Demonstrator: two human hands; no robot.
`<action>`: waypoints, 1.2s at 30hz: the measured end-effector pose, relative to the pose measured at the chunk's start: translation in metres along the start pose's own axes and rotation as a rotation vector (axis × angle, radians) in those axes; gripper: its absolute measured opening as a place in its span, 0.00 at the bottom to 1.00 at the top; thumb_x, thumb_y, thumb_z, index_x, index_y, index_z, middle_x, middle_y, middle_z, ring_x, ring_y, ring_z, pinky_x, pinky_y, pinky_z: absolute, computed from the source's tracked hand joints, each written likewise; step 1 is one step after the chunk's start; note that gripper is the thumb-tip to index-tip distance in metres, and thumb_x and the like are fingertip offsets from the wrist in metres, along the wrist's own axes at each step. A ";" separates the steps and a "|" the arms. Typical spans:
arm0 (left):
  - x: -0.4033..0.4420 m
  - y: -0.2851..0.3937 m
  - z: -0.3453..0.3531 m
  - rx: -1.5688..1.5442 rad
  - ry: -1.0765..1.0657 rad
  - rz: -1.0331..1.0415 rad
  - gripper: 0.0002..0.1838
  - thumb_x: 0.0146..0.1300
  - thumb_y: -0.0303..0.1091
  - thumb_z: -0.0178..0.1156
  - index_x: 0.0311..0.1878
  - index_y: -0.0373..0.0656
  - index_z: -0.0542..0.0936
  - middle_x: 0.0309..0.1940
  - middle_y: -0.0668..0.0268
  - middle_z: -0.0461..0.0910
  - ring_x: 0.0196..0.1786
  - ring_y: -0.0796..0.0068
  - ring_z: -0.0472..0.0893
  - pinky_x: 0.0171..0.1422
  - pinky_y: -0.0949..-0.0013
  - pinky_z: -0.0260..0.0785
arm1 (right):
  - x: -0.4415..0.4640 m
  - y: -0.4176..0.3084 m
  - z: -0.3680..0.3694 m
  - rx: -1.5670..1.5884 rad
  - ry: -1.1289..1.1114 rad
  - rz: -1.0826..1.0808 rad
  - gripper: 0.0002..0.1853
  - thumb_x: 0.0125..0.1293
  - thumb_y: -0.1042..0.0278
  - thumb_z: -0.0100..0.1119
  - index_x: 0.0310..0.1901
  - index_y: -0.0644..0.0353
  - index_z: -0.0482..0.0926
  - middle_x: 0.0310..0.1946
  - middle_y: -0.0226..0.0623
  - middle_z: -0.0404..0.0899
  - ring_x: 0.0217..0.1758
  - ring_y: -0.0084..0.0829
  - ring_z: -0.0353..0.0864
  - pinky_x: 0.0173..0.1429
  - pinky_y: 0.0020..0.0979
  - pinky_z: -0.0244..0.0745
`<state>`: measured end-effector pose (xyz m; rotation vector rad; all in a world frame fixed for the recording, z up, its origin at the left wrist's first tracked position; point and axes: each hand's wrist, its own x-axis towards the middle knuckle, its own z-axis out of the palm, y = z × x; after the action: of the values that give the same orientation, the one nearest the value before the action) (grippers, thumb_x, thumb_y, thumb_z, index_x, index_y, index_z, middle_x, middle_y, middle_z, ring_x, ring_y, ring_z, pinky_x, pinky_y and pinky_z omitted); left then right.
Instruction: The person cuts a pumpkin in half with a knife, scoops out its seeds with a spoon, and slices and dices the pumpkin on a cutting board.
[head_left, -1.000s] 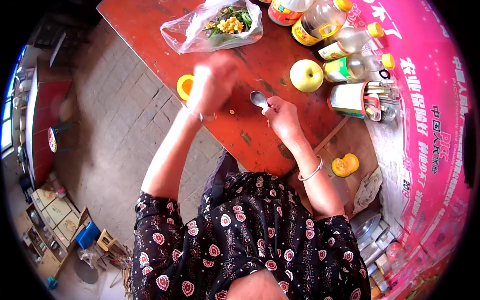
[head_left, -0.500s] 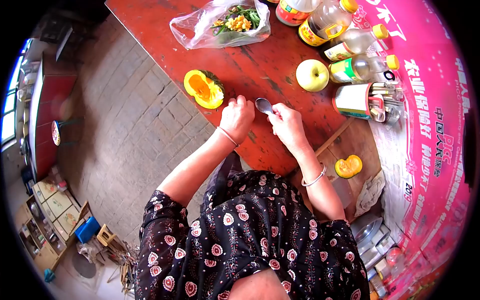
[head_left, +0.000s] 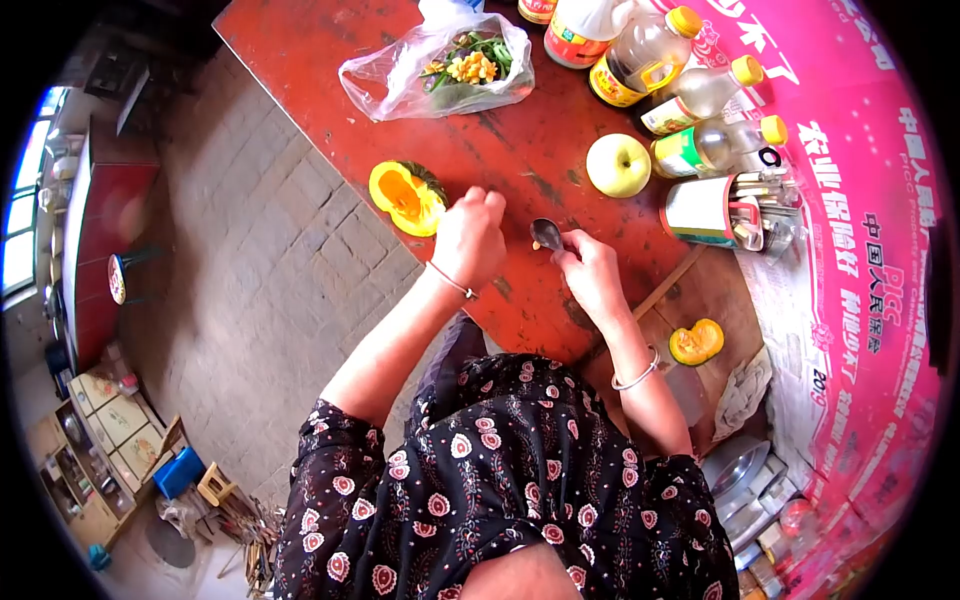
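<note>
A black blouse carries white-edged red medallions among small pale dots, its sleeves loose and roughly elbow-length. A thin bracelet is worn left, a silvery bangle right. Dark cloth, perhaps trousers, shows only partly.

Worn red table before me, paint chipped; grey paved floor to my left, joints visible; bright window at far left, daylight coming in, upper-left corner dim; red-fronted counter near it; stool with round patterned seat just beside the counter; pale cupboard with decorated doors, lower left; pink printed sheet with big lettering on my right.
</note>
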<state>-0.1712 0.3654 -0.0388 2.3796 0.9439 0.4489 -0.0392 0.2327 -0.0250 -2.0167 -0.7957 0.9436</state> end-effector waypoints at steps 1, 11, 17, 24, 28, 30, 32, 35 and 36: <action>0.008 -0.001 -0.008 -0.076 0.031 0.022 0.04 0.45 0.20 0.54 0.25 0.39 0.72 0.25 0.55 0.73 0.30 0.53 0.76 0.34 0.57 0.69 | -0.001 0.002 0.000 0.027 0.007 0.014 0.07 0.57 0.77 0.58 0.38 0.65 0.79 0.20 0.44 0.77 0.22 0.27 0.74 0.30 0.33 0.69; 0.078 -0.034 -0.118 -0.184 0.848 -0.080 0.08 0.52 0.21 0.60 0.36 0.41 0.81 0.33 0.64 0.77 0.32 0.75 0.77 0.36 0.74 0.72 | -0.009 0.011 0.000 0.156 -0.023 0.162 0.05 0.59 0.75 0.56 0.36 0.65 0.77 0.16 0.29 0.70 0.16 0.18 0.69 0.21 0.25 0.64; 0.041 -0.155 -0.081 -0.620 0.282 -0.729 0.12 0.63 0.37 0.56 0.45 0.43 0.82 0.34 0.67 0.81 0.32 0.79 0.78 0.30 0.73 0.72 | -0.010 0.009 0.005 0.241 -0.072 0.128 0.06 0.64 0.73 0.52 0.36 0.67 0.76 0.22 0.31 0.77 0.17 0.15 0.70 0.21 0.22 0.66; 0.014 -0.099 -0.069 -0.836 -0.097 -0.716 0.24 0.68 0.52 0.49 0.54 0.42 0.77 0.47 0.62 0.78 0.41 0.71 0.82 0.36 0.65 0.79 | 0.003 -0.011 0.041 0.696 -0.181 0.273 0.06 0.65 0.71 0.53 0.42 0.60 0.72 0.35 0.31 0.80 0.23 0.14 0.72 0.22 0.18 0.63; 0.013 -0.074 -0.067 -1.003 -0.195 -0.678 0.26 0.68 0.52 0.48 0.59 0.42 0.71 0.46 0.60 0.79 0.43 0.66 0.83 0.35 0.66 0.81 | 0.030 -0.013 0.067 0.788 -0.199 0.186 0.08 0.65 0.71 0.51 0.45 0.59 0.71 0.28 0.28 0.76 0.23 0.14 0.71 0.21 0.16 0.59; 0.012 -0.072 -0.062 -1.066 -0.217 -0.678 0.26 0.69 0.50 0.47 0.61 0.41 0.70 0.48 0.59 0.78 0.43 0.64 0.83 0.35 0.66 0.82 | 0.041 -0.012 0.069 0.772 -0.219 0.195 0.08 0.66 0.72 0.50 0.47 0.60 0.72 0.27 0.27 0.74 0.25 0.14 0.71 0.22 0.16 0.58; 0.008 -0.064 -0.060 -1.194 -0.229 -0.680 0.26 0.69 0.50 0.46 0.61 0.41 0.69 0.49 0.58 0.78 0.44 0.64 0.83 0.37 0.64 0.82 | 0.044 -0.014 0.067 0.738 -0.204 0.185 0.08 0.66 0.71 0.50 0.45 0.59 0.72 0.26 0.26 0.73 0.25 0.14 0.70 0.23 0.16 0.58; -0.001 -0.064 -0.052 -1.470 -0.250 -0.674 0.24 0.70 0.50 0.45 0.59 0.42 0.70 0.53 0.59 0.76 0.52 0.62 0.79 0.45 0.53 0.79 | 0.036 -0.034 0.044 0.641 -0.143 0.150 0.06 0.66 0.69 0.51 0.41 0.58 0.74 0.23 0.25 0.72 0.23 0.13 0.68 0.23 0.16 0.59; -0.005 -0.064 -0.047 -1.549 -0.248 -0.633 0.24 0.70 0.51 0.45 0.59 0.42 0.70 0.53 0.59 0.76 0.53 0.61 0.79 0.47 0.51 0.78 | 0.034 -0.039 0.033 0.630 -0.160 0.127 0.06 0.66 0.69 0.51 0.42 0.58 0.75 0.22 0.24 0.72 0.22 0.12 0.68 0.23 0.15 0.59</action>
<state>-0.2311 0.4179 -0.0395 0.6732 0.7026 0.3735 -0.0566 0.2910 -0.0189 -1.4637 -0.3798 1.2547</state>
